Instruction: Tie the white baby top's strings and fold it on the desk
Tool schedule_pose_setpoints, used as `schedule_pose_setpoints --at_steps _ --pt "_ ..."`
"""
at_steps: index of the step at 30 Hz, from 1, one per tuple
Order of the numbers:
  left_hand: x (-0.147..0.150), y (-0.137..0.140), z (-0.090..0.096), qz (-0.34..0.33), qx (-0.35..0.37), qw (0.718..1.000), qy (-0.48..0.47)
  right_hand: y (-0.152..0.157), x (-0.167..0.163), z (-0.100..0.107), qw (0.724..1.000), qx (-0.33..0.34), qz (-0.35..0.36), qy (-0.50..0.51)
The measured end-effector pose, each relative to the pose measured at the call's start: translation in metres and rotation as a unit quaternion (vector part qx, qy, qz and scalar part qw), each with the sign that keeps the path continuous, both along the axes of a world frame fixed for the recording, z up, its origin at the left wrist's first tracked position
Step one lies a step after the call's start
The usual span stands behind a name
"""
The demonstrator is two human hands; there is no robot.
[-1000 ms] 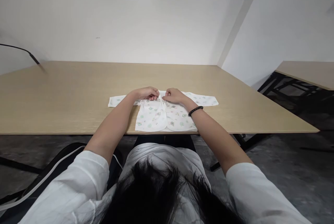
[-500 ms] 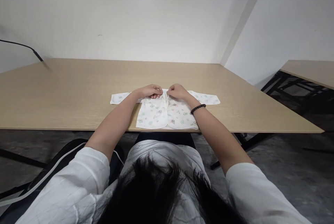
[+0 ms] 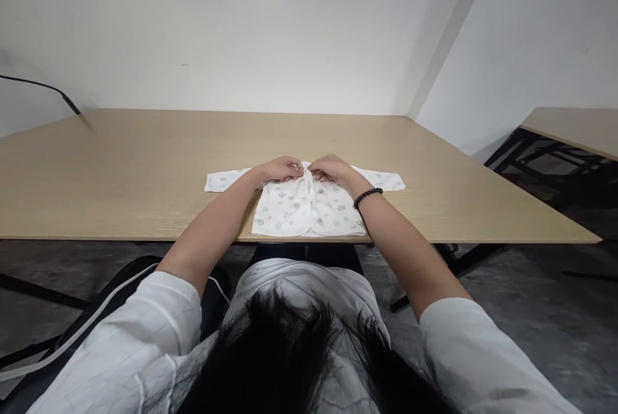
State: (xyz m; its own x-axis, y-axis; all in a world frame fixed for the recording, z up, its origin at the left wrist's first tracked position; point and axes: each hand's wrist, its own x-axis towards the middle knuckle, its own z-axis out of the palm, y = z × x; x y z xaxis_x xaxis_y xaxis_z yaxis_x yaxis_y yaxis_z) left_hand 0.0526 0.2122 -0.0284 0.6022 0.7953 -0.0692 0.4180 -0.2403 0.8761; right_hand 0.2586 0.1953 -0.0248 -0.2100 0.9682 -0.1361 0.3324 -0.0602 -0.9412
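Observation:
A small white baby shirt [image 3: 284, 211] with a pale printed pattern lies spread on the table, sleeves out to both sides and its lower hem near the front edge. My left hand [image 3: 284, 169] pinches the left front panel near the neckline, fingers closed on the cloth. Just across the front opening, my right hand [image 3: 332, 169] grips the other panel between thumb and fingertips. Between them the cloth is bunched and slightly raised along the opening. Whatever small fastening may be at the fingertips is too small to make out. A dark beaded bracelet [image 3: 367, 196] circles my right wrist.
The wooden table [image 3: 145, 163] reaches back to a white wall [image 3: 270, 47]. A thin black cable [image 3: 70, 103] hangs over its far left corner. Another table [image 3: 574, 124] stands at the right. A white cord [image 3: 87, 320] runs over a dark seat at lower left.
My right fingers have shifted slightly and opened out a little at the neckline. My left hand has moved marginally toward the right. The shirt stays in nearly the same place.

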Motion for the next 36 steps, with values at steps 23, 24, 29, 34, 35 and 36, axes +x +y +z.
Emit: schedule_pose_setpoints --at_steps 23,24,29,34,35,36 --pt "0.005 0.000 -0.005 0.029 0.029 0.999 0.002 -0.005 -0.005 -0.008 0.977 0.167 0.025 -0.127" --pt "0.005 0.000 -0.005 0.030 0.029 0.999 0.002 -0.005 -0.004 -0.008 0.978 0.162 0.030 -0.127" --pt "0.005 0.001 -0.005 0.034 0.035 0.999 0.009 0.001 0.000 -0.009 0.983 0.130 0.046 -0.121" --pt "0.009 0.005 -0.010 0.064 0.088 0.994 0.017 0.006 0.001 -0.011 0.979 0.134 0.035 -0.149" --pt "0.010 0.006 -0.011 0.068 0.104 0.992 0.018 0.005 0.001 -0.010 0.977 0.141 0.030 -0.159" --pt "0.011 0.007 -0.012 0.068 0.121 0.990 0.019 0.004 0.001 -0.010 0.974 0.150 0.027 -0.168"
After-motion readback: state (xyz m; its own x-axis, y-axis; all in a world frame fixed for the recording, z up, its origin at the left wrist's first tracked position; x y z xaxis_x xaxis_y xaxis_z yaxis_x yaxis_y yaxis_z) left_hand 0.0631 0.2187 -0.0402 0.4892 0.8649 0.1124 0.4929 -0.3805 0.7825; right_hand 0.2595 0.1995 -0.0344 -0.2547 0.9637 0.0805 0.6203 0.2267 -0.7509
